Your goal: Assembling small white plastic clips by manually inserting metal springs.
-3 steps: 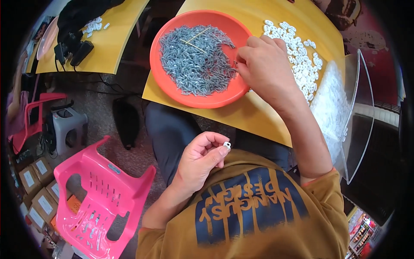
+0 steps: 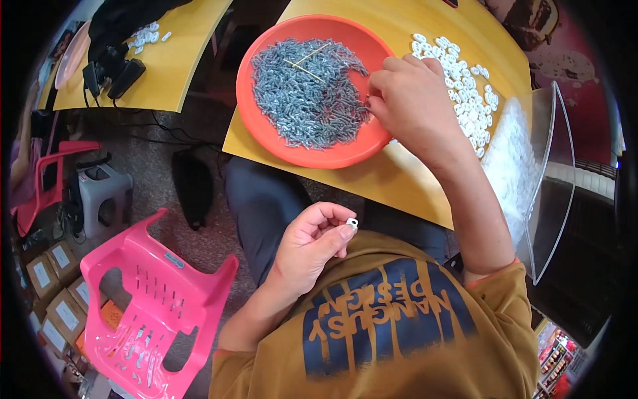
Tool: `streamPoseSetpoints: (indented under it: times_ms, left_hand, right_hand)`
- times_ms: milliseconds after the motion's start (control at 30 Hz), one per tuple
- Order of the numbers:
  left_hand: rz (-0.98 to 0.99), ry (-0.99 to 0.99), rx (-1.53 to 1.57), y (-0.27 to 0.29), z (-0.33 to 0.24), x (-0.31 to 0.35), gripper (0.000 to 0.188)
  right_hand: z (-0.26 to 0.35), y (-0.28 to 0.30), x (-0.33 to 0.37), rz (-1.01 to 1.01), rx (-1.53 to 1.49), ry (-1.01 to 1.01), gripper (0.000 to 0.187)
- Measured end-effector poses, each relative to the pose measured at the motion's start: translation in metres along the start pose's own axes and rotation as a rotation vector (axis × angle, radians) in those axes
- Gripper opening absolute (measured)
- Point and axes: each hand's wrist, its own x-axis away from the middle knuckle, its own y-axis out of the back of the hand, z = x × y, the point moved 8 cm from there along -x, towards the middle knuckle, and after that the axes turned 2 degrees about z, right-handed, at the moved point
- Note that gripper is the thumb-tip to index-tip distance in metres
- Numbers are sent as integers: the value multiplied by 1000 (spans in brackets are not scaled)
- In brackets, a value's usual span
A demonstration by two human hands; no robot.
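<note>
My left hand (image 2: 312, 246) is held in front of my shirt, thumb and forefinger pinching a small white plastic piece (image 2: 353, 224) with a dark hole in it. Over the right rim of a round orange-red bowl (image 2: 302, 155) is my right hand (image 2: 415, 100), its fingers drawn together. A tiny dark thing shows by its fingertips, but I cannot make out whether they grip it. Filling much of the bowl are small grey ridged pieces (image 2: 299, 100) that look like screws, with thin yellowish sticks (image 2: 307, 61) lying crossed on top. White oval two-holed pieces (image 2: 468, 110) lie scattered right of that hand.
The bowl stands on a yellow table (image 2: 399, 173). A clear bag of whitish pieces (image 2: 510, 176) and a clear curved plastic panel (image 2: 557, 166) are at its right edge. A pink chair (image 2: 156, 266) is at lower left; another yellow table (image 2: 159, 80) holds black adapters (image 2: 126, 78).
The bowl and table appear slightly further right in view. My right hand stays at the bowl's rim, and my left hand keeps its pinch on the white piece.
</note>
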Motion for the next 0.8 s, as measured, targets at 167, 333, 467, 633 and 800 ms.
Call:
streamPoseSetpoints:
  times_ms: [167, 333, 467, 633, 800]
  left_hand:
    - [-7, -11, 23, 7, -3, -3, 16]
    - [4, -19, 15, 11, -2, -5, 15]
    - [11, -27, 14, 11, -6, -7, 15]
    - [1, -40, 1, 10, -9, -4, 15]
    - [3, -64, 15, 6, -21, -4, 15]
  right_hand:
    - [1, -8, -9, 88, 18, 37, 9]
    - [2, -11, -11, 104, 27, 76, 8]
    - [0, -10, -10, 70, -14, 110, 6]
    - [-9, 4, -5, 15, -272, -31, 4]
    - [-16, -1, 10, 88, -787, -306, 5]
